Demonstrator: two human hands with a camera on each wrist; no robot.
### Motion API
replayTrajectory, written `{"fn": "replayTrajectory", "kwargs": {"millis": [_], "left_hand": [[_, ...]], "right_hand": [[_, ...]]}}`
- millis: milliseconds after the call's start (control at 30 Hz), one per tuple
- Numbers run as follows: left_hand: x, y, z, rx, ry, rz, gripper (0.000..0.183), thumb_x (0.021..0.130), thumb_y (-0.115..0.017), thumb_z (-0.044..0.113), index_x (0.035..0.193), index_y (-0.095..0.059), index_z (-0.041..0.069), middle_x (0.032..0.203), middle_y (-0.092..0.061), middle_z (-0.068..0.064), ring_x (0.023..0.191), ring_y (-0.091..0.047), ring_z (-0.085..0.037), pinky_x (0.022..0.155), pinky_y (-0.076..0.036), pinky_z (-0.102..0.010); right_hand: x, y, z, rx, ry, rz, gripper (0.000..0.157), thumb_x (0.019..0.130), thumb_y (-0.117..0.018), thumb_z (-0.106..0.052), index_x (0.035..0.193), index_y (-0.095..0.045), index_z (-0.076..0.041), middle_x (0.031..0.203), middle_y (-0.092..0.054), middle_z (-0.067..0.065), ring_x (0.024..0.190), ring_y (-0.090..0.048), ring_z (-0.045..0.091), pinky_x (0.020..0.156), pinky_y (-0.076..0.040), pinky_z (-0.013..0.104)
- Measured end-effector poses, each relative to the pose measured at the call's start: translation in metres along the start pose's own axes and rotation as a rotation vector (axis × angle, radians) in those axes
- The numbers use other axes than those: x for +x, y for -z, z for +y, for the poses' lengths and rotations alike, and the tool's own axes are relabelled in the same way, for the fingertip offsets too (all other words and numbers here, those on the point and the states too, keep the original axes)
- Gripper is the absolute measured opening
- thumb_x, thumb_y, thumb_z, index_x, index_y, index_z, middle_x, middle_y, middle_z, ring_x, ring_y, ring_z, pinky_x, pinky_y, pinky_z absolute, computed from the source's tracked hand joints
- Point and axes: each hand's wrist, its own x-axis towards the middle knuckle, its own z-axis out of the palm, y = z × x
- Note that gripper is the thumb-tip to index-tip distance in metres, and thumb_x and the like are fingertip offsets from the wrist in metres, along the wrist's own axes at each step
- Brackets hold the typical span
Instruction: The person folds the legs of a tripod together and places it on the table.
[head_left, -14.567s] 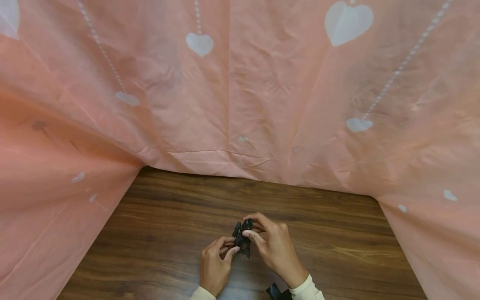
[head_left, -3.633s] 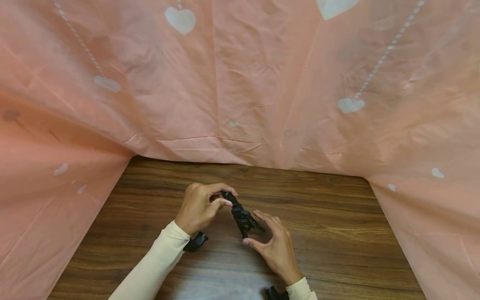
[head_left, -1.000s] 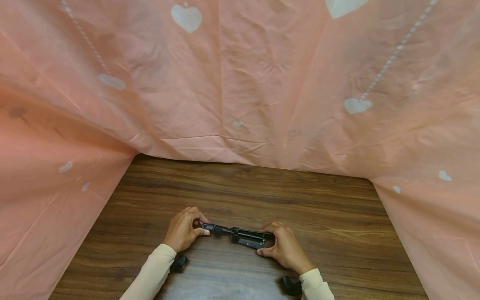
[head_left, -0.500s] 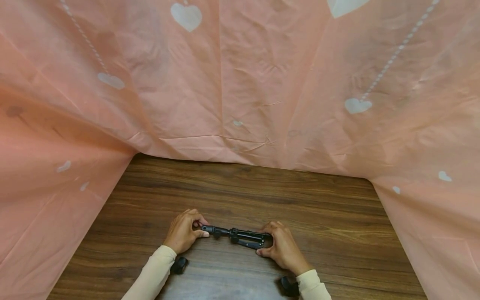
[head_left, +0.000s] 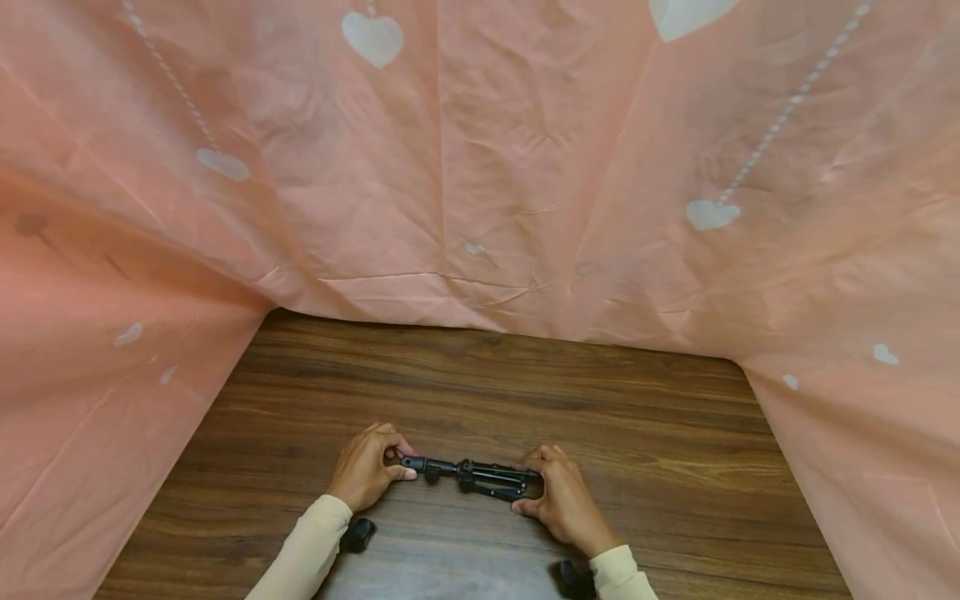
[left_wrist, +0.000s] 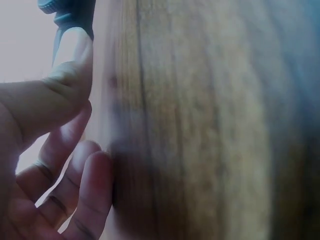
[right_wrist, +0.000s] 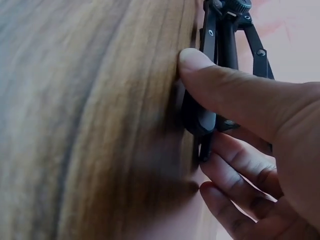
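Observation:
A small black tripod [head_left: 444,468] lies level, close to the wooden table, stretched between my two hands in the head view. Its head end is pinched between the thumb and fingers of my left hand [head_left: 363,468]. At the other end, my right hand [head_left: 561,495] grips the feet of the folded legs. The right wrist view shows that thumb [right_wrist: 220,82] pressed over one foot, with hinged legs and a ridged knob [right_wrist: 236,6] beyond. In the left wrist view, only a dark piece of the tripod [left_wrist: 75,20] shows past the thumb; the fingertips are near the tabletop.
The brown wood-grain table [head_left: 480,383] spreads around both hands. Pink cloth with white hearts [head_left: 480,167] hangs along its back and both sides. Black wrist devices [head_left: 357,535] sit under the cream sleeves [head_left: 303,546].
Earlier the tripod was held tilted and more compact; it now lies lengthwise between the hands, legs folded together. Over the last second the hands have barely moved, and the tripod has turned slightly.

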Motion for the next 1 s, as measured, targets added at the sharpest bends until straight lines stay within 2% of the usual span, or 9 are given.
{"fn": "replayTrajectory", "kwargs": {"millis": [267,567,800,867,933,1000], "left_hand": [[0.000,-0.001,-0.003,0.002,-0.016,-0.008,0.027,0.067,-0.099,0.024,0.083,-0.078,0.030,0.082,-0.062,0.020,0.080,-0.056,-0.003,0.074,-0.048,-0.023],[-0.002,0.000,-0.008,-0.007,-0.049,0.003,0.028,0.064,-0.101,0.024,0.080,-0.078,0.032,0.079,-0.061,0.020,0.077,-0.055,-0.001,0.072,-0.048,-0.022],[-0.002,0.001,-0.002,0.061,-0.061,-0.002,0.026,0.066,-0.100,0.024,0.083,-0.080,0.028,0.081,-0.064,0.017,0.079,-0.058,-0.004,0.072,-0.052,-0.024],[-0.003,0.002,0.000,0.087,-0.057,-0.008,0.028,0.068,-0.099,0.025,0.090,-0.081,0.027,0.084,-0.065,0.016,0.082,-0.059,-0.004,0.075,-0.053,-0.026],[-0.005,0.007,0.004,0.103,-0.035,-0.030,0.033,0.074,-0.097,0.029,0.104,-0.082,0.027,0.092,-0.069,0.012,0.091,-0.064,-0.009,0.085,-0.057,-0.033],[-0.008,0.013,0.008,0.114,-0.014,-0.050,0.043,0.082,-0.092,0.034,0.122,-0.079,0.025,0.107,-0.072,0.006,0.109,-0.068,-0.020,0.100,-0.057,-0.045]], "right_hand": [[-0.004,-0.003,-0.001,0.004,0.016,0.045,0.054,0.061,-0.103,-0.022,0.110,-0.082,-0.011,0.107,-0.071,-0.003,0.107,-0.063,0.018,0.097,-0.052,0.049],[-0.003,-0.005,-0.002,0.019,0.046,0.047,0.054,0.060,-0.102,-0.024,0.108,-0.082,-0.009,0.106,-0.071,0.000,0.103,-0.062,0.019,0.093,-0.053,0.045],[-0.003,-0.004,0.000,0.008,0.032,0.042,0.057,0.060,-0.103,-0.024,0.111,-0.082,-0.009,0.107,-0.070,0.000,0.104,-0.062,0.019,0.093,-0.054,0.045],[-0.004,-0.003,-0.001,0.011,-0.002,0.023,0.062,0.062,-0.103,-0.026,0.117,-0.080,-0.010,0.109,-0.070,-0.001,0.107,-0.062,0.019,0.096,-0.053,0.046],[-0.006,0.000,-0.002,0.030,-0.061,-0.005,0.069,0.066,-0.101,-0.030,0.128,-0.076,-0.012,0.114,-0.070,-0.001,0.113,-0.062,0.020,0.102,-0.052,0.049],[-0.008,0.004,-0.005,0.049,-0.119,-0.021,0.076,0.072,-0.098,-0.036,0.139,-0.070,-0.016,0.121,-0.069,0.000,0.123,-0.061,0.025,0.108,-0.050,0.053]]}}
